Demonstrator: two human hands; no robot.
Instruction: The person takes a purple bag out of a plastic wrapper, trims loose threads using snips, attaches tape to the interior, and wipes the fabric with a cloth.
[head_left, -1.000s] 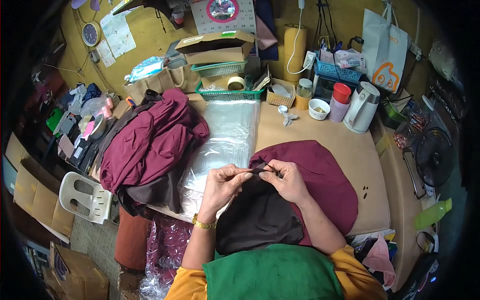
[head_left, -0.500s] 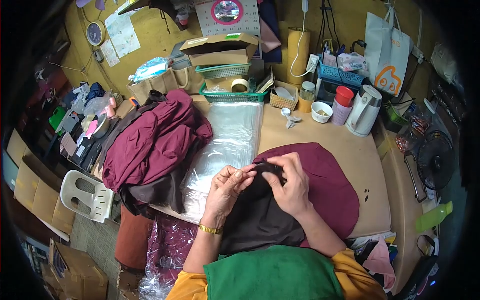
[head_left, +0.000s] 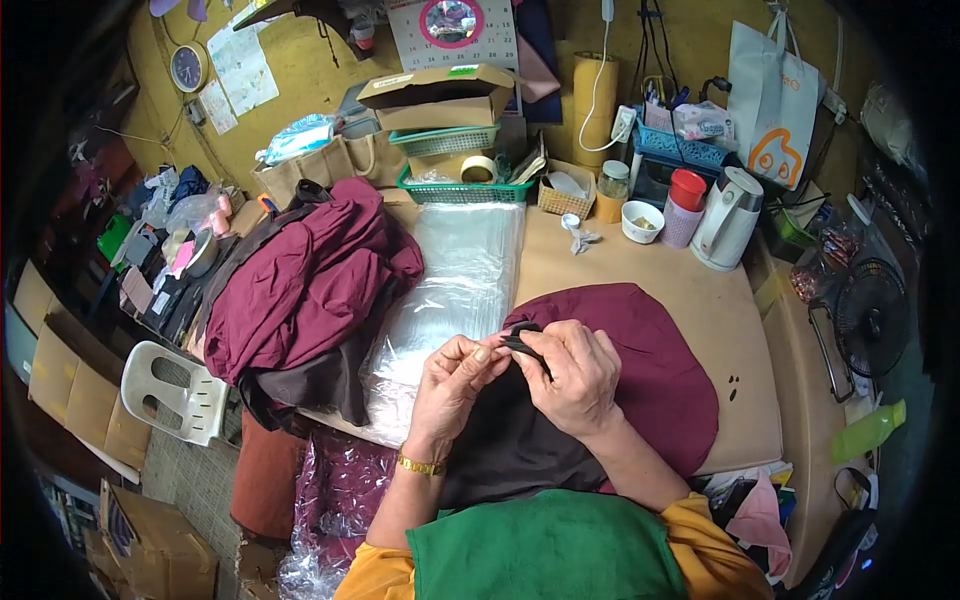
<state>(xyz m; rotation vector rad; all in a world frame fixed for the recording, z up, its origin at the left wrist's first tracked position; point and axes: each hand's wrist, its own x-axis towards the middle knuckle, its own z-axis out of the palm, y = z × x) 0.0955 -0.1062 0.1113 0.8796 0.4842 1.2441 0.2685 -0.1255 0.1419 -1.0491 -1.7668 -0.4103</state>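
A maroon and black cloth piece lies in front of me, its black part (head_left: pixel 510 440) nearest my body and its maroon part (head_left: pixel 660 370) spread to the right. My left hand (head_left: pixel 450 388) is closed, thumb and fingers pinching the cloth's raised black edge. Opposite it, my right hand (head_left: pixel 578 375) grips a folded black strip (head_left: pixel 520 338) of that same edge between thumb and fingers. The fingertips of both hands almost meet there. Whether anything small sits between them is hidden.
Left of my hands are a heap of maroon and black cloth (head_left: pixel 310 270) and a stack of clear plastic sheets (head_left: pixel 465 250). Baskets (head_left: pixel 470 193), a white bowl (head_left: pixel 642 222), a red-lidded cup (head_left: pixel 684 222) and an electric kettle (head_left: pixel 728 220) line the back. A white chair (head_left: pixel 175 390) stands at left.
My right hand has turned and its fingers have closed further over the black edge, folding it into a narrow strip. My left hand has stayed nearly in place.
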